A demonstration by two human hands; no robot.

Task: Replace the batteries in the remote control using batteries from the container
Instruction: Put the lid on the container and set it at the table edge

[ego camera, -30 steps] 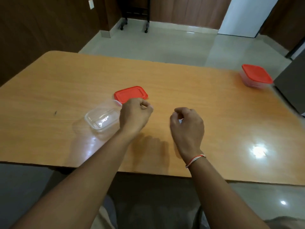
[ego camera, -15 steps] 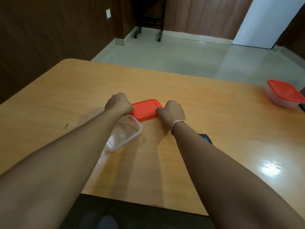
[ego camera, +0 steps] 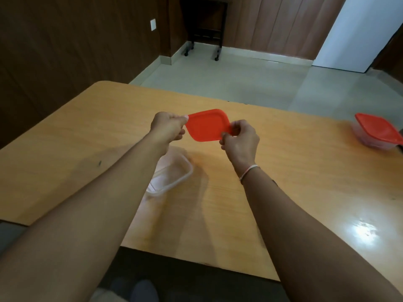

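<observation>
- The left hand (ego camera: 168,127) has its fingers curled tight, pinching the left corner of the red lid (ego camera: 208,125) between thumb and forefinger.
- The right hand (ego camera: 239,141) has its fingers (ego camera: 226,136) bent in and clamped on the lid's near right corner, thumb on one face and fingertips on the other.
- The red lid is held up between both hands, clear of the counter (ego camera: 305,171), tilted so that its flat face is turned toward the camera; it is a rounded rectangle with a raised rim.
- A thin pale band (ego camera: 248,173) circles the right wrist.
- The clear container (ego camera: 174,177) sits open on the counter, near and slightly left of the lid, just under the left forearm, which hides its left part. Its visible inside shows only pale reflections; whether anything lies in it I cannot tell.
- A second container (ego camera: 377,132) stands at the far right edge of the counter, well apart from the hands, with a red lid closed on a clear body; its contents cannot be made out.
- Neither the remote control nor any batteries can be picked out in this view.
- Beyond the counter lie a pale tiled floor (ego camera: 218,83), dark wood-panelled walls and a dark stand on castors (ego camera: 204,31).
</observation>
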